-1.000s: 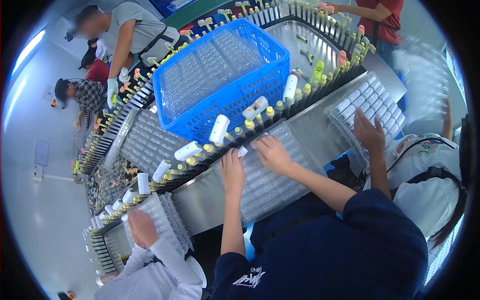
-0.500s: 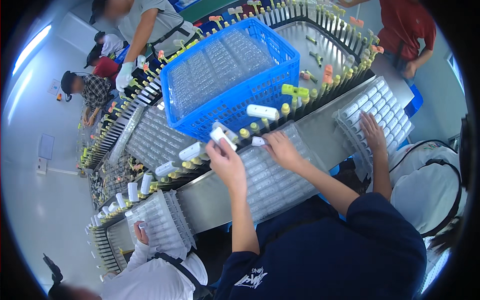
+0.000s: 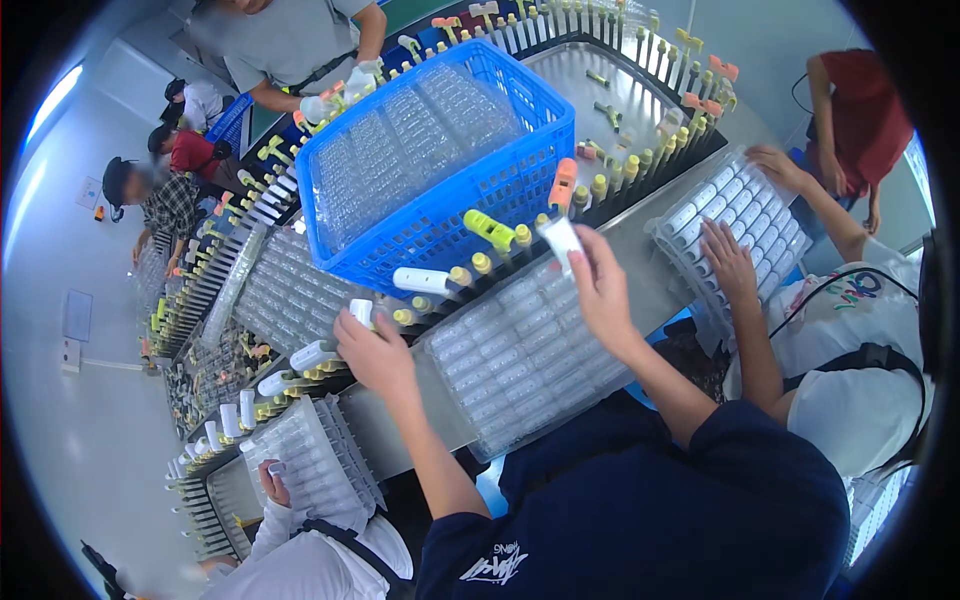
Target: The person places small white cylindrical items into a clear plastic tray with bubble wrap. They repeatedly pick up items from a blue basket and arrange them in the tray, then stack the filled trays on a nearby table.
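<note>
Hiding white casing partly: left fingers

Room above tray, crate beyond

White lettering, upside down, on navy shirt.

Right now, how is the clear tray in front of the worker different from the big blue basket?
Colour: the clear tray is see-through, while the basket is blue.
Shape: the clear tray is low and flat, but the basket has tall walls full of holes.
Inside: the clear tray has rows of white pieces, and the basket has bumpy clear plastic.
Same: both are holding things.
</note>
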A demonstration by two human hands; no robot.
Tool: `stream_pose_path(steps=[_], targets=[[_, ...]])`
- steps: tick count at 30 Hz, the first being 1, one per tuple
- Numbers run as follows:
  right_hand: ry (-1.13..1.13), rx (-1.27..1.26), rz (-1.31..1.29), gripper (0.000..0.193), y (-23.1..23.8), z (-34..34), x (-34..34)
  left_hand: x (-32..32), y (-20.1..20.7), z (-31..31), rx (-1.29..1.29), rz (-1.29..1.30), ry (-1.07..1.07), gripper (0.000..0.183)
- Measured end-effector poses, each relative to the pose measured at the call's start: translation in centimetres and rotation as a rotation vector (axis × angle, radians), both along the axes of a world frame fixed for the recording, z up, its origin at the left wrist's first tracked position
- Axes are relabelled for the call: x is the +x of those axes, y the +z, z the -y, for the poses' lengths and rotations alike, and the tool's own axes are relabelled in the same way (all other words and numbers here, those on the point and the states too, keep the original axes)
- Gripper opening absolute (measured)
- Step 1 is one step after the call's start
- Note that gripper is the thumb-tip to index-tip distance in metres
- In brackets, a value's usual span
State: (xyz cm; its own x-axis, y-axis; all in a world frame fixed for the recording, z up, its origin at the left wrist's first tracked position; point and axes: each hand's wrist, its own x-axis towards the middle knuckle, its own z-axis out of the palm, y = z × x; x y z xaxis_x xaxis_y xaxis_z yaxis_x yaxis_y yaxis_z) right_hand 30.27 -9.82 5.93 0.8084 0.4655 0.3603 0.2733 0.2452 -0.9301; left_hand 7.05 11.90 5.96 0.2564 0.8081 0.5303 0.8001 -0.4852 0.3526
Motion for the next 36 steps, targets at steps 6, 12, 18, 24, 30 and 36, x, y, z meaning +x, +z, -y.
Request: stream_pose_path(steps=[6, 12, 18, 24, 30, 36], targets=[[-0.206, -0.189, 0.066, 0.043, 3.3, -2.3, 3.7, -2.9, -4.2, 5.5, 0.230, 0.225, 0.029, 0.046], [-0.242, -0.601, 0.578, 0.042, 4.0, -8.4, 1.0, -1.0, -9.5, 12.6, -0.131, 0.165, -0.217, 0.043], [-0.049, -0.754, 0.547, 0.050, 3.0, -8.2, -1.8, -5.1, -13.5, 11.1, -0.328, 0.102, 0.005, 0.053], [0.074, -0.509, 0.592, 0.031, 6.3, -11.9, -4.6, -6.9, -14.3, 10.4, -0.501, 0.176, -0.001, 0.049], [-0.090, -0.801, 1.034, 0.056, 2.3, -15.6, -12.2, -7.2, -15.3, 10.3, -0.463, 0.135, -0.039, 0.039], [0.086, -0.449, 1.028, 0.071, -0.1, -15.8, -14.3, -7.9, -16.2, 9.6, -0.513, 0.197, -0.071, 0.028]])
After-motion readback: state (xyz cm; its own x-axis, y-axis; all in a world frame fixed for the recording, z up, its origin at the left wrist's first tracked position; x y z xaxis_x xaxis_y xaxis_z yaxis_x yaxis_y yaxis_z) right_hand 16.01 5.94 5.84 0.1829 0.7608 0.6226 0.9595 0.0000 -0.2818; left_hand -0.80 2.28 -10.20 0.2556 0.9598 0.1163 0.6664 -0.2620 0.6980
